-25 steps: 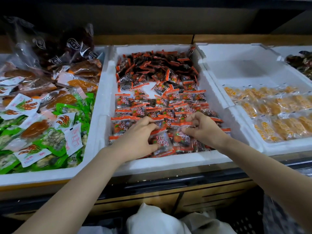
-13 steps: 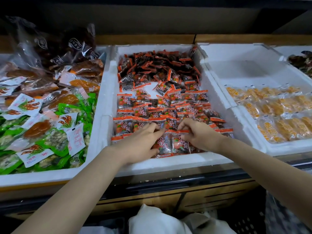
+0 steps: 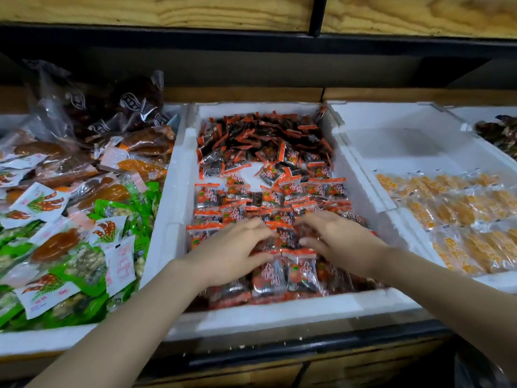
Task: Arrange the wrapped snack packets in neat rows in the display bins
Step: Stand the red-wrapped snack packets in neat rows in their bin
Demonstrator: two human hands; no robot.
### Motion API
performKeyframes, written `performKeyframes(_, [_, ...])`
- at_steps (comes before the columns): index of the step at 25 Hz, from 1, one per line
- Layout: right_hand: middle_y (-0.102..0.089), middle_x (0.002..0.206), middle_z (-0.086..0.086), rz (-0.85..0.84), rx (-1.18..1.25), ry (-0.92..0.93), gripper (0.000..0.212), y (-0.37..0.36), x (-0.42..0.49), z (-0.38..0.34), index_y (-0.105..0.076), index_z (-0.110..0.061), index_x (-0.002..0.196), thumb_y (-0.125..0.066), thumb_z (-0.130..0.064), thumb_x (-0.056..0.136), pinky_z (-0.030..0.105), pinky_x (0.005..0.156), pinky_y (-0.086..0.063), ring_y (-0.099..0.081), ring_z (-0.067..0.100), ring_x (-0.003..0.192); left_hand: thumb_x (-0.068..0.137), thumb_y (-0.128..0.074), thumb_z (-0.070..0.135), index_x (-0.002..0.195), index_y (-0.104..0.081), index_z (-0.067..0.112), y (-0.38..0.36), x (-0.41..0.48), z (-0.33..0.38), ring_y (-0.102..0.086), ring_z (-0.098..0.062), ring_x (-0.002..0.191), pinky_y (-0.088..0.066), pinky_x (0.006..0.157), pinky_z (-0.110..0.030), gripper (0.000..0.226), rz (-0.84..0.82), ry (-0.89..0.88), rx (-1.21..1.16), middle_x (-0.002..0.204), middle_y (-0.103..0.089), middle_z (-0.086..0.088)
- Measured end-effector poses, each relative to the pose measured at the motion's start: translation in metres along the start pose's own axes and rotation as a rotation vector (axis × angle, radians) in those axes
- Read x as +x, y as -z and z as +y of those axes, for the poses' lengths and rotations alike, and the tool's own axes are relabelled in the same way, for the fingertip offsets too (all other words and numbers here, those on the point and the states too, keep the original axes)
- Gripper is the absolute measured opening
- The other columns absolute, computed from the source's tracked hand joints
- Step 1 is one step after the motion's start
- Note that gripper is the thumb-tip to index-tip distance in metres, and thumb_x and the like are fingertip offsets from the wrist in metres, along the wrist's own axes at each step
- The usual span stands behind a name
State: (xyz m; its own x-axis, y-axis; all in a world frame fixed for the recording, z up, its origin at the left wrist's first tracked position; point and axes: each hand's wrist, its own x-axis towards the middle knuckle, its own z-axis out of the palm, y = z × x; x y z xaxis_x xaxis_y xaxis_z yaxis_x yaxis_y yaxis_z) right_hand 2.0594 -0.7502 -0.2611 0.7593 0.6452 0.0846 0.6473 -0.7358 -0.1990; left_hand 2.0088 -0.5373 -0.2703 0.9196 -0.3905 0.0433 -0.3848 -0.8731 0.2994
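Wooden display counter [image 3: 363, 362] with a black front rail [image 3: 279, 350] carries white foam bins side by side, with a plywood board [image 3: 167, 9] overhead.

Middle foam bin [image 3: 179, 177]: red-and-black snack packets [image 3: 291, 189] lie flat in rows in the near half, with a loose heap at the back. Left hand [image 3: 232, 247] and right hand [image 3: 341, 242] are both palm down just behind the front row. Fingers are fairly straight and spread, fingertips close together, pressing on packets with nothing pinched. Some motion blur.

Left bin [image 3: 42, 340]: green-and-white packets [image 3: 109, 228] in front, brown vacuum packs [image 3: 145, 141] behind, unsorted.

Right bin [image 3: 391, 116]: orange packets [image 3: 461, 214] in rows in the near half.

Far-right bin [image 3: 475, 113]: dark packets [image 3: 500, 133], mostly cut off.

Versus 1.0 s ago: both hands were then curled round front-row packets and are now flat. The view has tilted up, bringing the plywood in.
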Motion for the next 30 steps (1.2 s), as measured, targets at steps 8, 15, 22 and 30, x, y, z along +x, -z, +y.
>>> performKeyframes(8, [-0.042,0.139,0.012,0.228,0.101,-0.180,0.048,0.008,0.150,0.080,-0.034,-0.009,0.140,-0.050,-0.018,0.095,0.035,0.105,-0.034,-0.041,0.027,0.128,0.095,-0.056,0.033,0.142,-0.041,0.013,0.015,0.142,-0.078,-0.046,-0.025,0.127,-0.034,0.101,-0.030,0.053,0.255,0.302,-0.208,0.146,-0.041,-0.007])
performKeyframes(15, [-0.041,0.143,0.017,0.205,0.158,-0.294,0.056,-0.012,0.233,0.125,-0.029,-0.007,0.143,-0.054,-0.017,0.094,0.039,0.108,-0.031,-0.036,0.034,0.132,0.084,-0.070,0.038,0.145,-0.034,0.009,-0.008,0.227,-0.109,-0.048,-0.028,0.126,-0.041,0.103,-0.035,0.076,0.208,0.498,-0.275,0.145,-0.044,-0.015])
performKeyframes(22, [-0.047,0.133,0.016,0.251,-0.124,-0.296,0.047,-0.008,0.245,0.126,-0.054,-0.012,0.126,-0.064,-0.036,0.086,0.040,0.102,-0.036,-0.035,0.037,0.127,0.075,-0.081,0.025,0.105,-0.051,0.015,0.007,0.229,-0.099,-0.052,-0.022,0.098,-0.036,0.069,-0.025,0.044,0.298,0.467,-0.337,0.109,-0.054,-0.003])
performKeyframes(30, [-0.068,0.094,0.004,0.674,0.466,-0.169,0.023,0.038,0.217,0.077,-0.068,-0.007,0.098,-0.059,-0.027,0.091,0.027,0.074,-0.044,-0.061,0.016,0.086,0.085,-0.071,0.024,0.086,-0.054,0.019,0.027,0.175,-0.096,-0.053,-0.016,0.077,-0.039,0.066,-0.026,0.017,1.025,0.591,-0.903,0.079,-0.056,0.006])
